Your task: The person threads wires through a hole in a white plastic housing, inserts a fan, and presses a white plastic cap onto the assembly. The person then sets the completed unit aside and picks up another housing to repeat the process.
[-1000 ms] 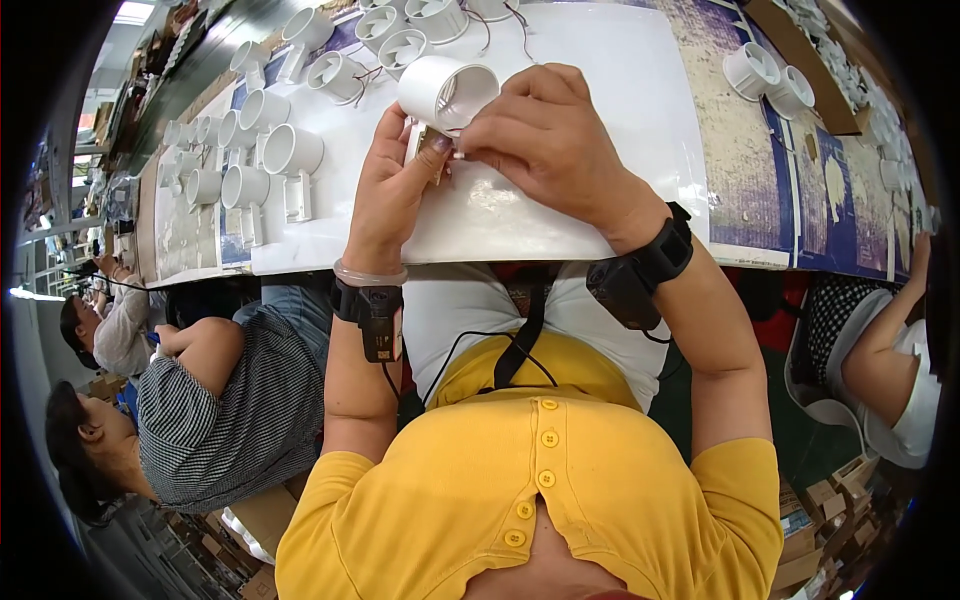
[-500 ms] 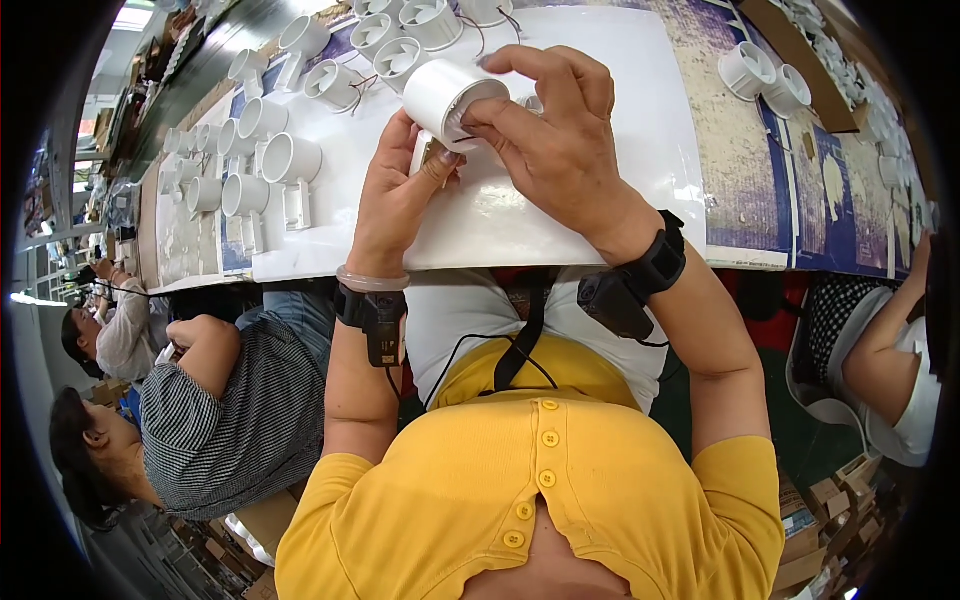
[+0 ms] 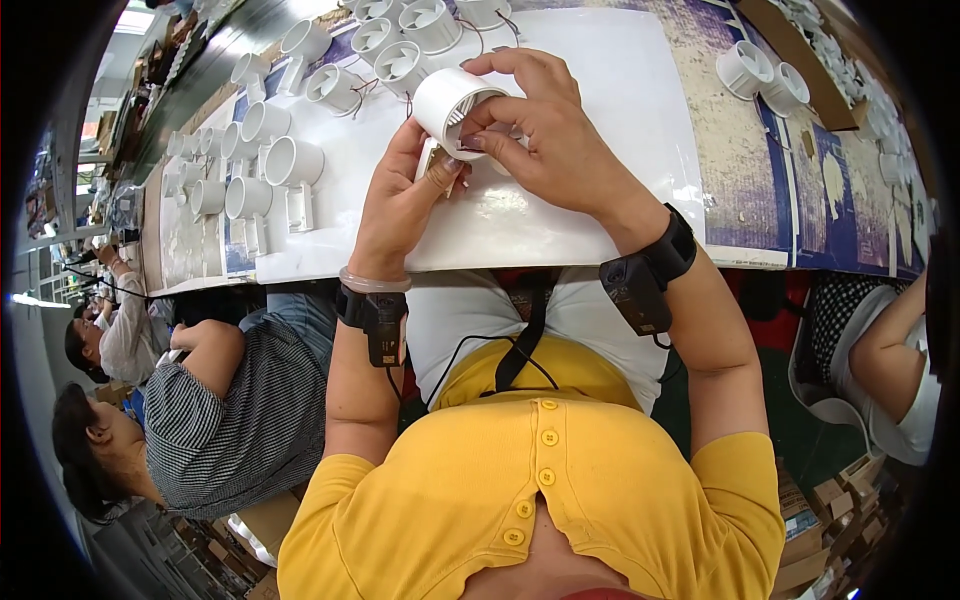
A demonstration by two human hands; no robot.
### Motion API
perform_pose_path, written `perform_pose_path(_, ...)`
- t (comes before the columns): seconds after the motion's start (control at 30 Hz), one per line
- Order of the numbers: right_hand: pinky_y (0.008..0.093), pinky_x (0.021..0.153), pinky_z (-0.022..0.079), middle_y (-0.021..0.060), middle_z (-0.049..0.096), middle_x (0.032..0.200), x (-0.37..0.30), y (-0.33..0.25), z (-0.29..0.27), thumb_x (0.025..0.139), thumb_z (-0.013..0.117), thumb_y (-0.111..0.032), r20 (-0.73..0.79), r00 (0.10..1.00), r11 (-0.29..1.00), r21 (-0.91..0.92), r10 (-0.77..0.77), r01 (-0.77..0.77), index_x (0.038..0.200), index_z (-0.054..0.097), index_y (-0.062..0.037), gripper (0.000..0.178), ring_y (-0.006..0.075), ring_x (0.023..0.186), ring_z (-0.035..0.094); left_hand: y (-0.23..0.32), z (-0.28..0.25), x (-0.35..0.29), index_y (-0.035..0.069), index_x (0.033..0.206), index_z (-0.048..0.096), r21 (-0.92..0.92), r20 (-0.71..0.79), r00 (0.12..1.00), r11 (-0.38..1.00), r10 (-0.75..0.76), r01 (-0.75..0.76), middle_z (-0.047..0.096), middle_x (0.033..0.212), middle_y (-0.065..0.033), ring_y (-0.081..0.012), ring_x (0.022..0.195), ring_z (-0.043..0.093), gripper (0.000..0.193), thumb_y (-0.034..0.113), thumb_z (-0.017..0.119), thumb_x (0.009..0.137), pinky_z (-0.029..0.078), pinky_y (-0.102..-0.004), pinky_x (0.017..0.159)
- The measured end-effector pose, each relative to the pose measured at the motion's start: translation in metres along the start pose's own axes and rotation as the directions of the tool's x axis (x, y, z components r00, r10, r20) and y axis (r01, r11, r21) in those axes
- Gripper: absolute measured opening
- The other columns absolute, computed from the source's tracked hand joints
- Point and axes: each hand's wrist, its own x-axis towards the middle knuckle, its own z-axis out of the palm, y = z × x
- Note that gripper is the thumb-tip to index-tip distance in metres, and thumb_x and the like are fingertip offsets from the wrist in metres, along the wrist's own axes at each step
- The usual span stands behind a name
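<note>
A white tube [image 3: 436,108] tilts above your left hand [image 3: 398,205].
It is short, round and smooth outside, ribbed inside, its open end angled toward your right hand [image 3: 555,145], whose fingertips reach into the mouth; you grip it by the narrow white bracket [image 3: 427,158] at its underside, partly hidden by your fingers.

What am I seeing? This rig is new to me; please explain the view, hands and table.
There is no robot: these are a person's bare hands, seen from above by a wide fisheye camera worn on the head, so picture left is the person's left. The left hand supports a glossy white, plastic-looking cylinder from below; the right hand reaches into its open end. Black boxy devices are strapped at both wrists. On the white-topped table, similar white bracketed cylinders sit at left, and round white fan-like units with thin dark wires sit farther away.
</note>
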Motion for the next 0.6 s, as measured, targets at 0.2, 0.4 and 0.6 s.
perform_pose_path(0.2, 0.0413, 0.109, 0.025, 0.0033, 0.049, 0.132, 0.0, 0.003, -0.005, 0.079, 0.069, -0.01, 0.05, 0.999, 1.0, 0.001, -0.004, 0.004, 0.088, 0.073, -0.0105, 0.011, 0.0284, 0.13, 0.032, 0.004, 0.003, -0.002, 0.002, 0.141, 0.035, 0.025, 0.028, 1.0, 1.0, -0.006, 0.006, 0.053, 0.12, -0.0049, -0.0097, 0.086, 0.058, 0.055, 0.003, 0.058, 0.091, 0.048, -0.0227, 0.069)
perform_pose_path(0.4, 0.0423, 0.109, 0.025, 0.0029, 0.05, 0.132, -0.001, 0.0, -0.007, 0.077, 0.07, -0.011, 0.056, 0.998, 0.998, -0.062, -0.025, 0.028, 0.086, 0.073, -0.0112, 0.01, 0.0281, 0.131, 0.033, 0.004, 0.004, -0.003, 0.002, 0.138, 0.037, 0.034, 0.047, 0.999, 0.999, -0.021, 0.02, 0.054, 0.116, -0.004, -0.0091, 0.086, 0.058, 0.052, 0.004, 0.058, 0.091, 0.048, -0.022, 0.069)
perform_pose_path(0.6, 0.043, 0.109, 0.025, 0.002, 0.052, 0.13, 0.004, -0.027, -0.023, 0.074, 0.072, -0.012, 0.099, 0.969, 0.944, -0.224, -0.226, 0.243, 0.084, 0.072, -0.0131, 0.01, 0.0266, 0.13, 0.037, 0.006, -0.003, -0.007, 0.002, 0.137, 0.038, -0.067, 0.074, 0.995, 0.995, -0.064, 0.069, 0.055, 0.11, -0.0032, -0.0087, 0.082, 0.057, 0.05, 0.006, 0.058, 0.092, 0.047, -0.022, 0.067)
